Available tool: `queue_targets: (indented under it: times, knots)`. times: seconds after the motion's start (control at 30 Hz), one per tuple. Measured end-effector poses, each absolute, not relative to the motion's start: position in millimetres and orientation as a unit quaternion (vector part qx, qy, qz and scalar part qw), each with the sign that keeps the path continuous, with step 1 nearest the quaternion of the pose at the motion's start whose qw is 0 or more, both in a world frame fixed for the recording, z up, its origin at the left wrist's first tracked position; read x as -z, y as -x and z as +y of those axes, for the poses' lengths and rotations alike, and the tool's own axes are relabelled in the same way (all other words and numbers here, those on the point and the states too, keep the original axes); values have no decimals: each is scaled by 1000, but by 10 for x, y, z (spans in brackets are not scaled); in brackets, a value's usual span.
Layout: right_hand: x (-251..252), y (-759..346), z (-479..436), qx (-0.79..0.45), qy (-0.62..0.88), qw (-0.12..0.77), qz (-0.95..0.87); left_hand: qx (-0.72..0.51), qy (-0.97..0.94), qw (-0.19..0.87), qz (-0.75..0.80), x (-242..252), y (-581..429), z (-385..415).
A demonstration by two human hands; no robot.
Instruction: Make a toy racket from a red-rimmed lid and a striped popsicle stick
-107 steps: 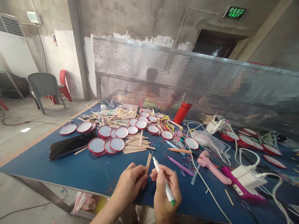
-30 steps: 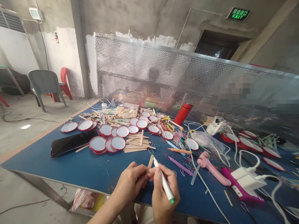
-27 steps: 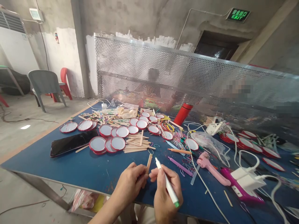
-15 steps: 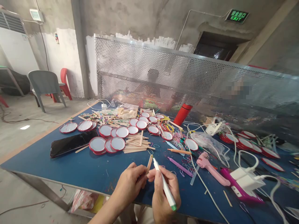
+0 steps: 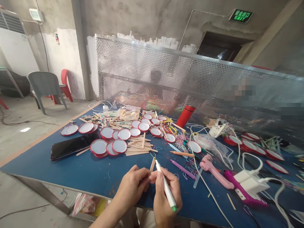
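My left hand pinches a short wooden craft stick that points up and away over the blue table. My right hand grips a white marker with a green end. The marker's tip touches the upper end of the stick. Both hands hover near the table's front edge, close together.
Red-rimmed round lids and a pile of wooden sticks lie behind the hands. A black phone lies at left. Pink glue guns, a white charger with cables and a red bottle stand right. A perforated metal screen backs the table.
The hands have stayed in place. The marker tip lifted slightly off the stick about a second ago and is back against its top end now.
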State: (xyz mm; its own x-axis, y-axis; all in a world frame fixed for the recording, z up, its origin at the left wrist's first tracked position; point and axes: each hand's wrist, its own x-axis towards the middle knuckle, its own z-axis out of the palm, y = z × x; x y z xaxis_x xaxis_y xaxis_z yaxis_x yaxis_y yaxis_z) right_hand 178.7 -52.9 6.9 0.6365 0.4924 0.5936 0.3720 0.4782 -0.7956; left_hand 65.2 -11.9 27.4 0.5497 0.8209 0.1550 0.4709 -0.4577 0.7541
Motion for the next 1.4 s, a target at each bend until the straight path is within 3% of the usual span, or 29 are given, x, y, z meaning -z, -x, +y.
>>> queue_targets:
  times: [1.4]
  knots:
    - [-94,-1765,-527,-48,477,768,-425,-255,-816,330,400,-267,-654,-124]
